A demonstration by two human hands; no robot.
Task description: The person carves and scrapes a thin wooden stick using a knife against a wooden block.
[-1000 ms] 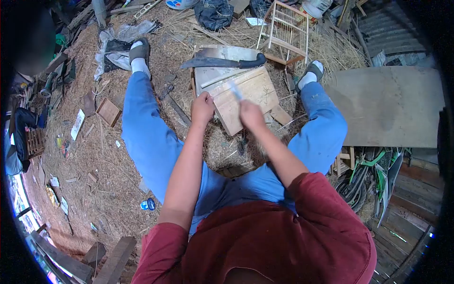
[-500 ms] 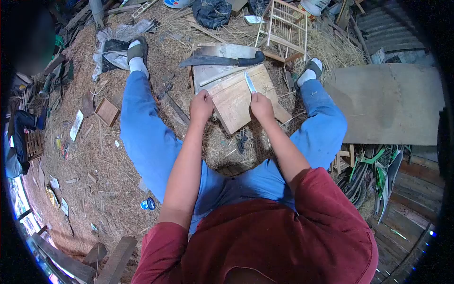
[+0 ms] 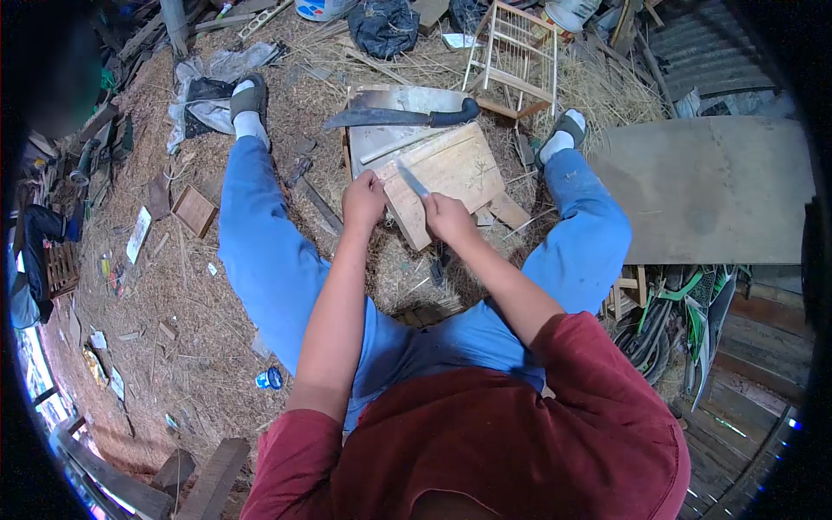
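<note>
My right hand (image 3: 449, 217) is wrapped round the handle of a small knife (image 3: 412, 179), its blade pointing up and left over a pale wooden board (image 3: 459, 169). At the board's left edge, my left hand (image 3: 364, 201) is closed with thumb and fingertips together; what it pinches is too small to make out. The board lies tilted between my legs on a worn flat surface (image 3: 362, 141). Beyond it rests a machete (image 3: 390, 117) with a dark blade and black handle. A thin pale strip (image 3: 403, 146) lies between machete and board.
A slatted wooden frame (image 3: 517, 61) stands beyond my right foot. A large flat panel (image 3: 702, 191) lies to the right. At the left is a small wooden tray (image 3: 194, 211). A black plastic bag (image 3: 384, 28) sits at the back, and straw and shavings cover the ground.
My right hand has moved left with the knife, bringing the blade from the board's middle to near its left edge. My left hand stays at that edge.
</note>
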